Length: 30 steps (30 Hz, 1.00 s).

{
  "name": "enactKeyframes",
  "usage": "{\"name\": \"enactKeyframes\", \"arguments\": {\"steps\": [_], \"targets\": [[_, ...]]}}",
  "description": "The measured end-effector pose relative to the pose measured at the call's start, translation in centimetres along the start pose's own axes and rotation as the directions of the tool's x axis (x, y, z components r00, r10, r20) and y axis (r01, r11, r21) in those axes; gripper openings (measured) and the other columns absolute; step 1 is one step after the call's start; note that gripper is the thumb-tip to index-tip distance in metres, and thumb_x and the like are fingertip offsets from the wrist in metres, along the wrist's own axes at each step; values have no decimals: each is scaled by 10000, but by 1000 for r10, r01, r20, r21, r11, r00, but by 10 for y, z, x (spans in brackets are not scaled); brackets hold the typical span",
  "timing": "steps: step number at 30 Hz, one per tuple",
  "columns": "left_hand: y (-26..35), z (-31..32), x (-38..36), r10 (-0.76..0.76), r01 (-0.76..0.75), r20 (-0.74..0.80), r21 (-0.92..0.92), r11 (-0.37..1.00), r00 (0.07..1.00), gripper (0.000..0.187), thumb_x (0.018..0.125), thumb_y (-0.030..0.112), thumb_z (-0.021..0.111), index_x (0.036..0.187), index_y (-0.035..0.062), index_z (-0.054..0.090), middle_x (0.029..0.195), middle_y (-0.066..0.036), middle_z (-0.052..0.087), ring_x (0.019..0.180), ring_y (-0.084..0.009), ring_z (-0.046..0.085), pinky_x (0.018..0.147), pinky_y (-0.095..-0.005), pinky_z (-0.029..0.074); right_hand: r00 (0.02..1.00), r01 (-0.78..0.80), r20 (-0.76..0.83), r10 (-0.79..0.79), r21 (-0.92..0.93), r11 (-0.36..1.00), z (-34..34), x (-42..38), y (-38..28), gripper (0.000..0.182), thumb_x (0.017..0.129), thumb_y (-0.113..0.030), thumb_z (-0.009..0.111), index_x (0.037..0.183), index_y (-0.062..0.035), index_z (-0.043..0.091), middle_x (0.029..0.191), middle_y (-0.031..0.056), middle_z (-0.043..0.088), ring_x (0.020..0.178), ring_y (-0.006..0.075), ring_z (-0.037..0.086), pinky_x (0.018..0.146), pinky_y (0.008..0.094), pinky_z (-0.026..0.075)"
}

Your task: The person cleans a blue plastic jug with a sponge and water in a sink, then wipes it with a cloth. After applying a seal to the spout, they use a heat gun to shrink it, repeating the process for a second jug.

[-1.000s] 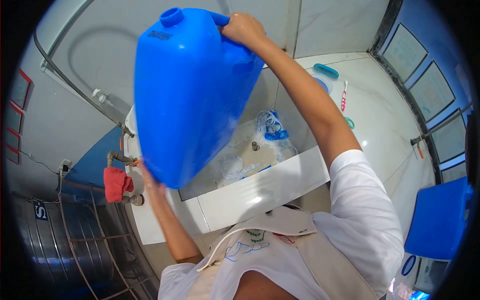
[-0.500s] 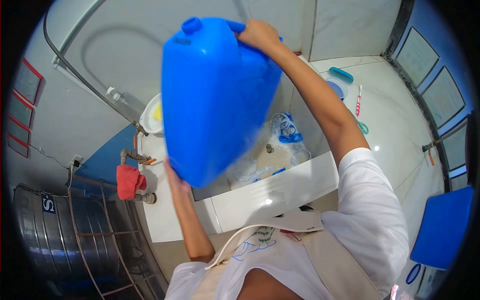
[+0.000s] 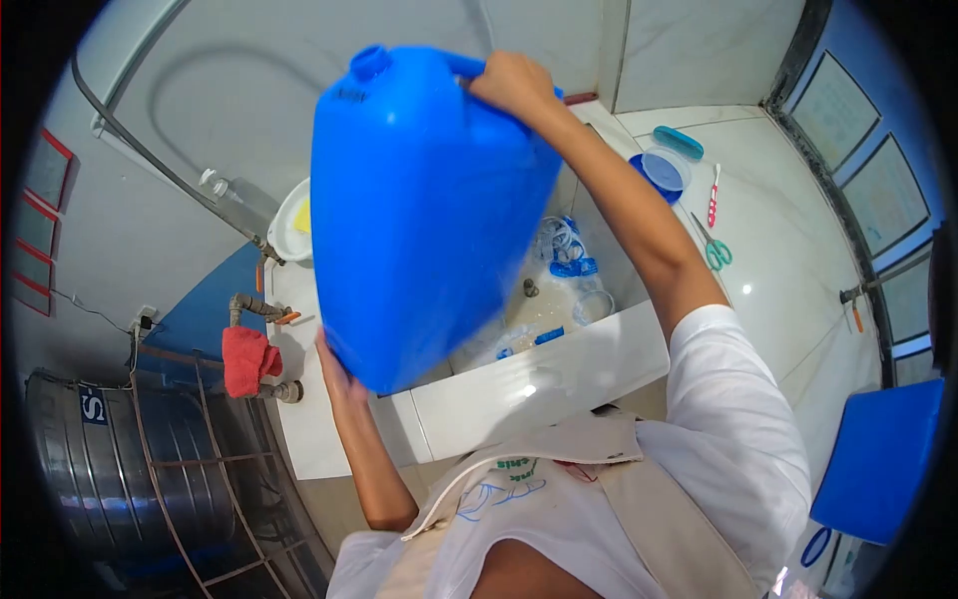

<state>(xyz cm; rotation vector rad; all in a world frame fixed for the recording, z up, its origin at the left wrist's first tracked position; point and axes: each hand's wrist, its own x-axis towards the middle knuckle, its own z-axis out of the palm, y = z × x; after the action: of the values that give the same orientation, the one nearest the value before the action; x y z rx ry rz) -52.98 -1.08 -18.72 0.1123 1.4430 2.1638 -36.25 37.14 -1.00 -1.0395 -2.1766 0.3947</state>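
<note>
A large blue jerrycan (image 3: 419,220) is held tilted above a white-tiled sink (image 3: 559,364), its open spout at the upper left. My right hand (image 3: 514,85) is closed around its top handle. Low on the jerrycan, my left hand (image 3: 344,377) supports the bottom corner; some of its fingers are hidden behind the plastic. Inside the sink lie clear plastic pieces with blue labels (image 3: 574,267) in shallow, cloudy water, near a dark drain fitting (image 3: 530,288). The jerrycan covers the sink's left part.
On the right ledge are green-handled scissors (image 3: 717,254), a red-and-white toothbrush (image 3: 714,196), a blue tub (image 3: 654,182) and a teal brush (image 3: 679,141). Leftward are a white basin (image 3: 289,228), a tap (image 3: 261,308), a red cloth (image 3: 249,361) and a metal tank (image 3: 120,479).
The jerrycan has shifted slightly left and downward in view, with both hands still on it. The scissors on the right ledge now show more fully.
</note>
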Motion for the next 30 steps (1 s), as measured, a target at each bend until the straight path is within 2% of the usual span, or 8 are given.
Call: {"name": "enactKeyframes", "arguments": {"steps": [2, 4, 9, 15, 21, 25, 27, 30], "targets": [[-2, -23, -16, -267, 270, 57, -60, 961, 962, 589, 832, 508, 478, 1203, 51, 466, 1206, -114, 500, 1044, -235, 518, 884, -352, 443, 993, 70, 105, -60, -88, 994, -2, -14, -11, 422, 669, -440, 606, 810, -49, 681, 783, 210, 636, 766, 371, 615, 689, 440, 481], [49, 11, -50, -64, 68, 99, -39, 997, 993, 589, 853, 479, 455, 1249, 43, 422, 1214, -129, 493, 1071, -259, 506, 905, -376, 436, 995, 70, 76, -65, -56, 996, -16, -16, -32, 415, 671, -419, 605, 806, -33, 681, 770, 213, 634, 759, 373, 615, 691, 436, 480], [70, 29, -8, 89, -88, 56, -24, 996, 994, 615, 854, 497, 467, 1258, 37, 408, 1216, -126, 490, 1058, -256, 511, 899, -373, 438, 996, 41, -79, -38, 31, 999, -36, 4, -35, 392, 676, -397, 636, 798, -28, 681, 797, 207, 640, 774, 361, 623, 690, 435, 485], [-4, -21, -13, -203, 211, 88, -96, 973, 975, 606, 848, 496, 481, 1245, 44, 411, 1241, -107, 468, 1086, -242, 490, 914, -378, 424, 996, 35, 80, -31, -59, 998, -13, -20, -17, 383, 667, -392, 650, 813, -40, 684, 831, 200, 642, 798, 352, 621, 694, 425, 486], [86, 36, -45, 65, -50, 131, -114, 992, 989, 567, 850, 483, 486, 1251, 87, 418, 1271, -100, 443, 1133, -241, 448, 947, -375, 392, 998, 50, -42, -46, 84, 995, -54, -5, -60, 377, 660, -377, 653, 826, -40, 685, 834, 199, 643, 810, 347, 621, 717, 425, 482], [23, 25, -18, -16, 13, -31, -75, 997, 999, 543, 873, 455, 457, 1259, 74, 420, 1263, -96, 459, 1125, -238, 461, 936, -378, 399, 1000, 24, -4, -24, 46, 999, -15, 13, -23, 391, 670, -388, 623, 855, -48, 680, 852, 196, 642, 833, 343, 618, 738, 419, 477], [27, 13, -25, -36, 40, 58, -54, 998, 998, 543, 872, 467, 448, 1242, 71, 437, 1247, -93, 475, 1111, -237, 471, 932, -377, 401, 974, -14, 226, 7, 30, 999, 7, 0, 12, 415, 682, -409, 588, 894, -62, 673, 870, 192, 643, 856, 340, 614, 754, 415, 472], [74, 20, -26, 50, -65, 129, 114, 991, 990, 566, 872, 500, 389, 1224, 62, 458, 1195, -107, 514, 1075, -247, 502, 909, -396, 414, 961, -159, 263, 82, 288, 944, 44, -26, 80, 396, 702, -394, 561, 918, -77, 662, 867, 174, 646, 833, 318, 621, 709, 397, 478]]}}
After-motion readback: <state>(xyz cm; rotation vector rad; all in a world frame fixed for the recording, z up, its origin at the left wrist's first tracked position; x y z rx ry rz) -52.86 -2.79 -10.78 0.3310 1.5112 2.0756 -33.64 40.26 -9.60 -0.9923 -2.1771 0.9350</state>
